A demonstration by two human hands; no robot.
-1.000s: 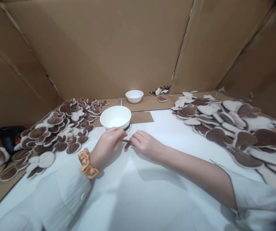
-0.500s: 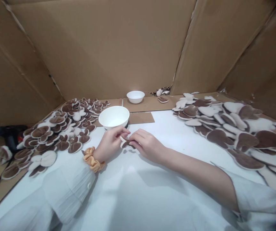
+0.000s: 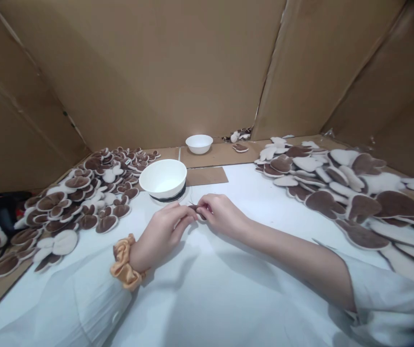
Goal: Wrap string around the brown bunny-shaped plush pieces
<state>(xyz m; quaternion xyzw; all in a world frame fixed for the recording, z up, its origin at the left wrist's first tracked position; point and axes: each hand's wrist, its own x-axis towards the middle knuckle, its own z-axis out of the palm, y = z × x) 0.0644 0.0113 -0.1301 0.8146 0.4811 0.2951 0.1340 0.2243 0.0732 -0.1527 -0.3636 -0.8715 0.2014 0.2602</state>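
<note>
My right hand (image 3: 225, 217) is closed, pinching a small brown-and-white plush piece (image 3: 201, 216) over the white tabletop. Most of that piece is hidden by the fingers. From the left, my left hand (image 3: 163, 231) meets it with thumb and fingers pressed together at its edge. A thin dark line like a thread shows just above the fingertips. Just beyond my left hand stands a white bowl (image 3: 163, 178) with a black band around its base. An orange scrunchie (image 3: 125, 264) circles my left wrist.
Brown-and-white bunny-shaped plush pieces (image 3: 106, 220) are heaped at left; larger ones (image 3: 324, 205) spread over the right. A smaller white bowl (image 3: 199, 144) and one plush piece (image 3: 240, 148) sit at the back. A black glue gun (image 3: 1, 207) lies far left. Cardboard walls (image 3: 163, 72) enclose the table.
The plush piece has turned and is more covered by my fingers. My left hand has come lower and flatter, its fingers now pointing right. The view has shifted slightly.
</note>
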